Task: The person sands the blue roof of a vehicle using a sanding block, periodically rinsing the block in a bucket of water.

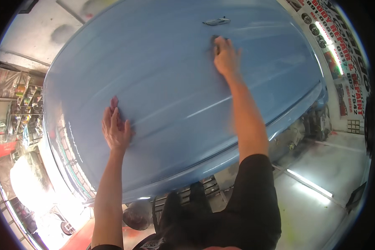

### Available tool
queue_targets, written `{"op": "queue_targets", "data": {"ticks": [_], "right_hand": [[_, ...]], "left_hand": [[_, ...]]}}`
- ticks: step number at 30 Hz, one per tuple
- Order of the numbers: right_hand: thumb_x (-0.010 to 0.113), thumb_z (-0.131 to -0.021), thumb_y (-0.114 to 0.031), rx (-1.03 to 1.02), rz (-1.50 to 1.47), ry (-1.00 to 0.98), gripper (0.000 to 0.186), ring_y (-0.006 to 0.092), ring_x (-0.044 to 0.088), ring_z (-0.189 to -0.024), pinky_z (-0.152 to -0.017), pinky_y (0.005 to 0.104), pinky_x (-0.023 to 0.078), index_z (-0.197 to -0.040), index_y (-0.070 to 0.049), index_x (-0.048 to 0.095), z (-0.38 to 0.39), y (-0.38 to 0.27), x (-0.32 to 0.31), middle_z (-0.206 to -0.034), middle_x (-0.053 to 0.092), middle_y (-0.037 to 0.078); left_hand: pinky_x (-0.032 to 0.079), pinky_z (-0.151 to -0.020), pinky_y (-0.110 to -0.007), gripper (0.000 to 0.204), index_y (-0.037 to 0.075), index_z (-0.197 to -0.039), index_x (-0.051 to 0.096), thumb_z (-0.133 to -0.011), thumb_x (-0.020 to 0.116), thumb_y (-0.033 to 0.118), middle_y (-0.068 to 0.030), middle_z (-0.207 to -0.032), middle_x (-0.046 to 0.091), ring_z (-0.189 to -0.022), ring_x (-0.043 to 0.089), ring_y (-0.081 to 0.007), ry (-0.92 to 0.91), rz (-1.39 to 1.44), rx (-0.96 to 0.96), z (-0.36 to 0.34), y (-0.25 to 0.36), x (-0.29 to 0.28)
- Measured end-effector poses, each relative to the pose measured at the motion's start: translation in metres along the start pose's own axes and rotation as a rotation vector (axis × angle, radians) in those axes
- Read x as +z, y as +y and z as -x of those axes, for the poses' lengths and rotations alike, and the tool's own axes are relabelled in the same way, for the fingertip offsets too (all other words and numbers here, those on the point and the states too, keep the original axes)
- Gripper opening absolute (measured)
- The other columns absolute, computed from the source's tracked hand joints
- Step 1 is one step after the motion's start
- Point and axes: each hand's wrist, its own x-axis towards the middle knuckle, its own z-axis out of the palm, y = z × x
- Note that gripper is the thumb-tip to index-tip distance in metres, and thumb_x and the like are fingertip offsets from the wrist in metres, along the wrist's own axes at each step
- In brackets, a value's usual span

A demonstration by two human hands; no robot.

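Observation:
A broad blue vehicle panel (162,96), with curved edges and long raised ribs, fills the middle of the view. My left hand (116,129) rests on its left half, fingers closed on a crumpled dark pink cloth (115,101). My right hand (226,58), slightly blurred, presses higher up on the right half, fingers curled over a small dark object (216,45) that is too hidden to name. Above that hand, a small elongated silvery piece (216,21) sits on the panel.
Cluttered shelves (27,108) stand at the left beside a glaring bright area. A printed banner (337,50) hangs at the right, with lit tubes (308,182) below it. A round dark object (136,214) and dark slats (208,187) show under the panel's near edge.

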Motion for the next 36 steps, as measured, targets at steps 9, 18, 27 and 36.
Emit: {"op": "queue_targets", "data": {"ticks": [9,18,27,36], "right_hand": [[0.044,-0.106,-0.025,-0.176,-0.107,0.148,0.043,0.0336,0.037,-0.15,-0.117,0.0704,0.023,-0.145,-0.009,0.051,0.009,-0.055,0.054,-0.158,0.045,0.018],[0.052,-0.103,-0.028,-0.241,-0.012,0.202,0.032,0.0335,0.043,-0.144,-0.114,0.0672,0.03,-0.131,-0.015,0.06,0.0,-0.045,0.045,-0.145,0.056,0.013],[0.048,-0.106,-0.029,-0.236,0.057,0.446,0.029,0.0357,0.054,-0.131,-0.114,0.065,0.031,-0.126,-0.01,0.058,0.001,-0.02,0.074,-0.132,0.06,0.015],[0.051,-0.106,-0.034,0.082,0.175,0.306,0.04,0.0312,0.048,-0.14,-0.11,0.0682,0.035,-0.138,-0.011,0.056,-0.026,0.009,0.026,-0.147,0.055,0.006]], "left_hand": [[0.036,-0.117,-0.053,0.064,0.012,-0.145,0.058,-0.087,0.075,0.03,-0.015,-0.159,0.044,-0.147,0.042,-0.038,0.018,-0.021,0.031,0.005,-0.008,-0.007],[0.037,-0.117,-0.053,0.062,0.011,-0.143,0.059,-0.086,0.075,0.03,-0.0161,-0.158,0.045,-0.146,0.043,-0.0381,0.026,0.012,-0.003,-0.003,0.007,0.0],[0.036,-0.118,-0.053,0.062,0.012,-0.144,0.059,-0.087,0.074,0.029,-0.0153,-0.159,0.044,-0.145,0.043,-0.0379,0.021,0.055,0.034,-0.002,0.017,0.004],[0.038,-0.116,-0.051,0.058,0.009,-0.142,0.06,-0.088,0.074,0.025,-0.017,-0.157,0.047,-0.143,0.046,-0.0377,0.031,0.086,0.048,-0.007,0.03,0.003]]}}
